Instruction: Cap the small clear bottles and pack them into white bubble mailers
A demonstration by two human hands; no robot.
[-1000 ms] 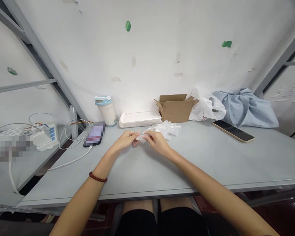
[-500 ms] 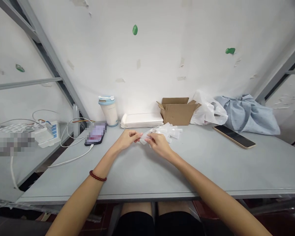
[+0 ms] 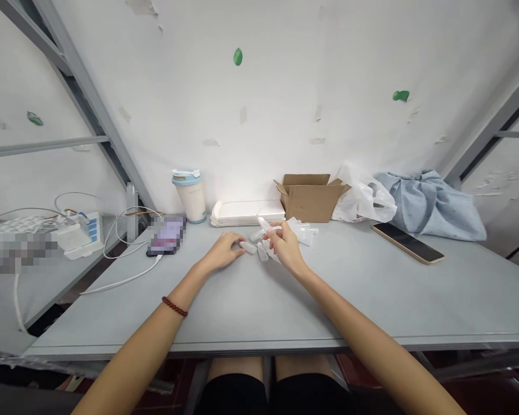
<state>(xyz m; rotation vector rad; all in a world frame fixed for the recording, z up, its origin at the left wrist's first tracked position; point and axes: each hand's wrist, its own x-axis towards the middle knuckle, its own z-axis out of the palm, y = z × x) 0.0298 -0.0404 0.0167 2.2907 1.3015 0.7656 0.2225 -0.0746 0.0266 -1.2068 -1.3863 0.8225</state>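
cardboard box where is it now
In the head view, the cardboard box stands right of centre by the wall, between the white stack and the plastic bag.

No readable text; faint print on the cup, too small to read

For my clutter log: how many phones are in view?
2. One phone, screen lit and white cable plugged in, lies left of the left hand; the other phone, dark-screened, lies right of the right hand. Pixelation at far left may hide more.
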